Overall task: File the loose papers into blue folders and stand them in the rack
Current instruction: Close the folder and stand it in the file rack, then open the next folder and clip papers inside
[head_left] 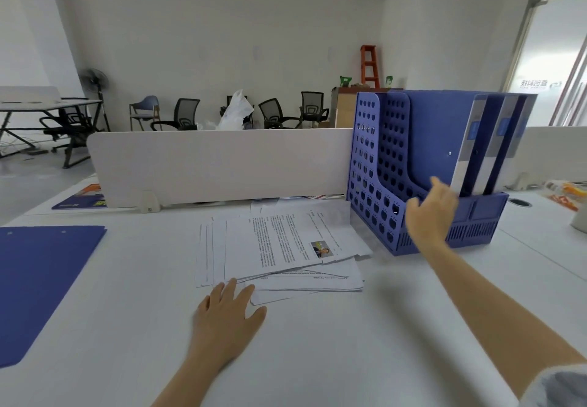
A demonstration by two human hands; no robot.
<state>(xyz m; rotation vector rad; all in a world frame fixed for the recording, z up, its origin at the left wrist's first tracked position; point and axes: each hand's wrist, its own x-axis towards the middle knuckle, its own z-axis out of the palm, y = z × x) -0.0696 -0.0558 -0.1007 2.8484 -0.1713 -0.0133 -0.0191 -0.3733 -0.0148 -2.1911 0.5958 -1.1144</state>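
Note:
A messy pile of loose printed papers (279, 248) lies in the middle of the white desk. My left hand (227, 314) rests flat on the desk, fingertips touching the pile's near edge, holding nothing. A blue perforated rack (378, 165) stands at the right with two blue folders (444, 133) upright in its right slots. In front of the rack, my right hand (430, 213) is raised with fingers apart and empty. Another blue folder (38, 282) lies flat at the desk's left edge.
A white partition (219, 162) runs along the back of the desk. A blue booklet (82, 202) lies at the far left, a snack packet (563, 195) at the far right. Office chairs and an orange ladder stand behind.

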